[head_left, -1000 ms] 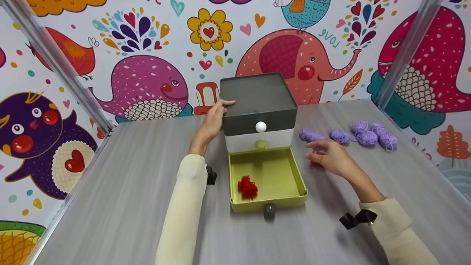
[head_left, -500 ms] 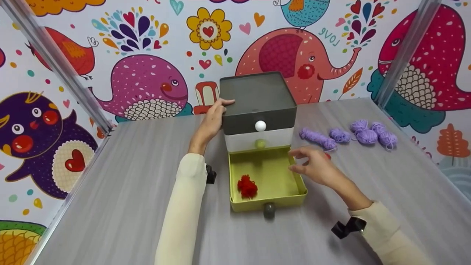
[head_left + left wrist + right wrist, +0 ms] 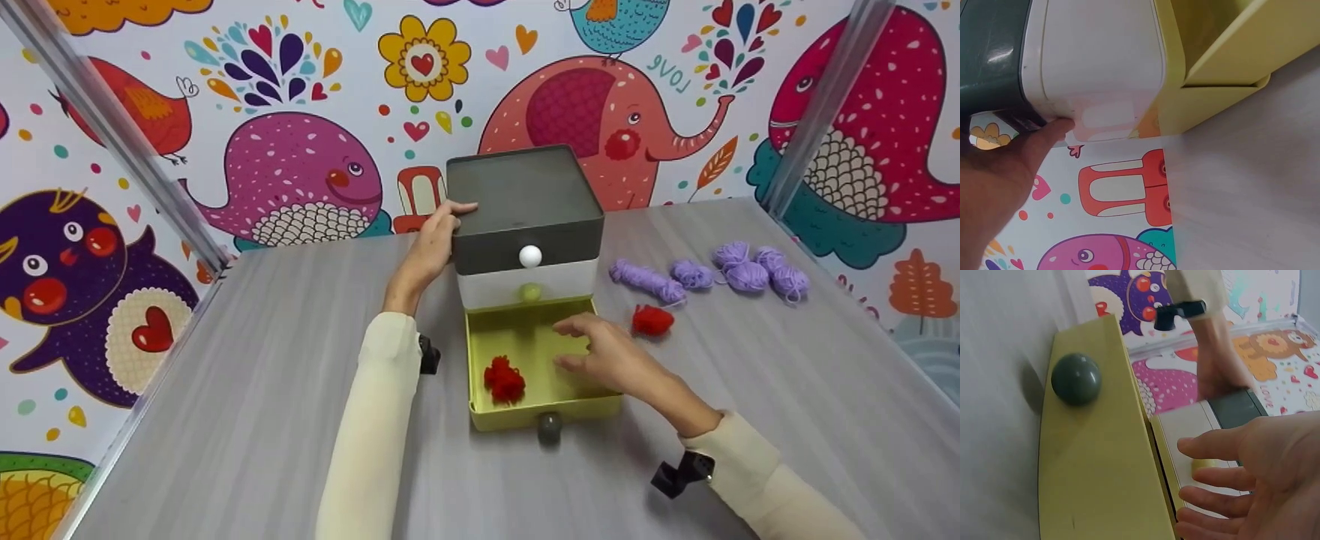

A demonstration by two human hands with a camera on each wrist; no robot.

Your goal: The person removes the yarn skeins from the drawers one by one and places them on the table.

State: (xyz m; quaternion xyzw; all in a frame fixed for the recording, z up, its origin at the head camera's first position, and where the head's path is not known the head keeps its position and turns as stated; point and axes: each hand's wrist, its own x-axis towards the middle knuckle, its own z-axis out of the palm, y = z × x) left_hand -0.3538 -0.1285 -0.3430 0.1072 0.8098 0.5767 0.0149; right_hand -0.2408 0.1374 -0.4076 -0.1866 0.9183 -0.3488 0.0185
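Observation:
A small drawer unit [image 3: 525, 191] with a dark grey top, a white middle and a yellow-green bottom stands on the table. My left hand [image 3: 433, 246] holds its upper left side; in the left wrist view the thumb [image 3: 1053, 132] presses the side wall. The bottom drawer [image 3: 510, 421] is pulled out, its grey knob [image 3: 1076, 379] facing forward. A red yarn bundle [image 3: 504, 381] lies in its left part. Over the drawer's right side hovers my right hand [image 3: 611, 356], fingers spread and nothing in them.
Right of the unit, another red yarn bundle [image 3: 652, 320] rests on the grey table [image 3: 315, 360]. Behind it lie a long purple yarn skein [image 3: 646, 281] and several smaller purple bundles [image 3: 746, 274]. A patterned wall [image 3: 300, 67] and metal posts [image 3: 829, 112] bound the table.
My right hand has moved left from beside the red yarn bundle on the table to over the open drawer, uncovering that bundle. The left hand stays on the unit.

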